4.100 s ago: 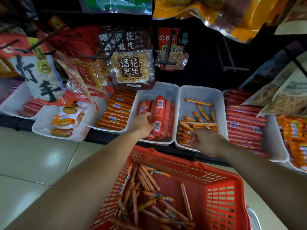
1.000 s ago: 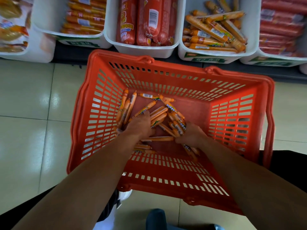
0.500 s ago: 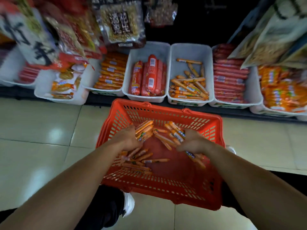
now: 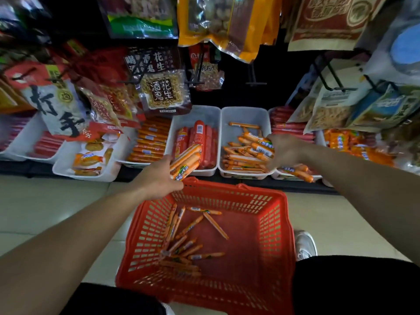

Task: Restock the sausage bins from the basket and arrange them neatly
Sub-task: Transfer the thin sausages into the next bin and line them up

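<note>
Head view: left hand (image 4: 159, 177) and right hand (image 4: 285, 151) each squeeze a bunch of sausages (image 4: 185, 161) near the white bin (image 4: 245, 117). More lie in the red basket (image 4: 227, 192), so work remains.

A clear peanut packet (image 4: 162, 92) hanging above the bins carried a dark label reading 酒鬼花生. The dark header card (image 4: 156, 59) above it showed 花生 in large characters, the rest too blurred to make out. A white bag (image 4: 52, 105) at the left bore big black brush characters, the lower one 手, and a round 卤 seal. Print on the thin sausages (image 4: 241, 159) was too small to read.
</note>
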`<action>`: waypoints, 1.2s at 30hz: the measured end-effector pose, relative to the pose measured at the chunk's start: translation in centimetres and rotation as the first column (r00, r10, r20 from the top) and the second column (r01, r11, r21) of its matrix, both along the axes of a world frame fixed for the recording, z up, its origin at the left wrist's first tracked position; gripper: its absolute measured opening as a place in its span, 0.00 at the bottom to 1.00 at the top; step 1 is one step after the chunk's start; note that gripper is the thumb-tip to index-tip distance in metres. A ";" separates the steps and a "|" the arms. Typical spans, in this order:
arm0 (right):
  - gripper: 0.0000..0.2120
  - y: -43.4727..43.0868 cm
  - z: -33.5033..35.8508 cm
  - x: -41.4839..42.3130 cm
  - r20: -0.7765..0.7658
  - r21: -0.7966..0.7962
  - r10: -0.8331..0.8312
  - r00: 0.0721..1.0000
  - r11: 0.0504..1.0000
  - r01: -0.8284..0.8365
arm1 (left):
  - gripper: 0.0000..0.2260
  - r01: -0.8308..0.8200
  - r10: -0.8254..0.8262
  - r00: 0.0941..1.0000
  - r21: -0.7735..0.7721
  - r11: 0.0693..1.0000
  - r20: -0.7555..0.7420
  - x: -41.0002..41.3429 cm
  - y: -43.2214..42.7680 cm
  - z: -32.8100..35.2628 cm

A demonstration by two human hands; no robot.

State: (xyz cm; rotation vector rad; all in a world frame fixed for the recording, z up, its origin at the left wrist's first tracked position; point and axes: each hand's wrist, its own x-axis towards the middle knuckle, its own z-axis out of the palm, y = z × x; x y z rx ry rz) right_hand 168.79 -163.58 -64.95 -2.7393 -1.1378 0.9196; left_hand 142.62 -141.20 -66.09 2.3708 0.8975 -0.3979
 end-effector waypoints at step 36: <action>0.26 3.3 -19.0 4.9 0.102 0.203 0.161 0.982 0.963 -0.179 | 0.24 -0.053 0.055 0.998 -0.052 0.997 0.031 5.7 1.1 -9.7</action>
